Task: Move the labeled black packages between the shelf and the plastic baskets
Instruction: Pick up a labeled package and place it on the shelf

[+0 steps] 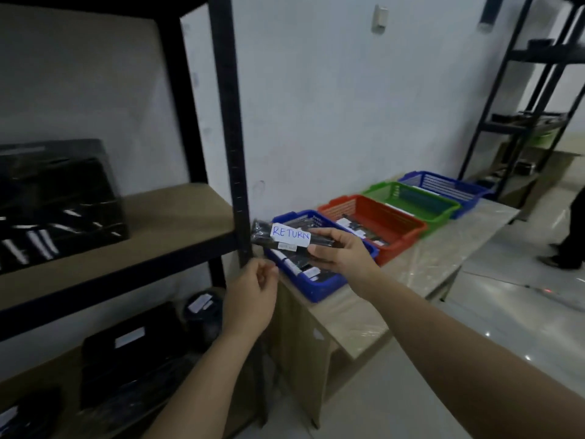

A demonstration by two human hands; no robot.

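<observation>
Right now I hold a black package (pixel 278 237) with a white "RETURN" label (pixel 290 236) in my right hand (pixel 338 251), fingers and thumb pinching its end, at mid-frame above the near blue basket (pixel 316 288) on the counter (pixel 421 251). My left hand (pixel 250 299) hangs loosely curled, empty, beside the shelf post (pixel 235 153). To do this well, I'd judge: keep the package level, clear the post, lay it flat on the shelf board (pixel 177 213) at left.

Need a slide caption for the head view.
Right hand holds RETURN-labeled black package above near blue basket.
</observation>
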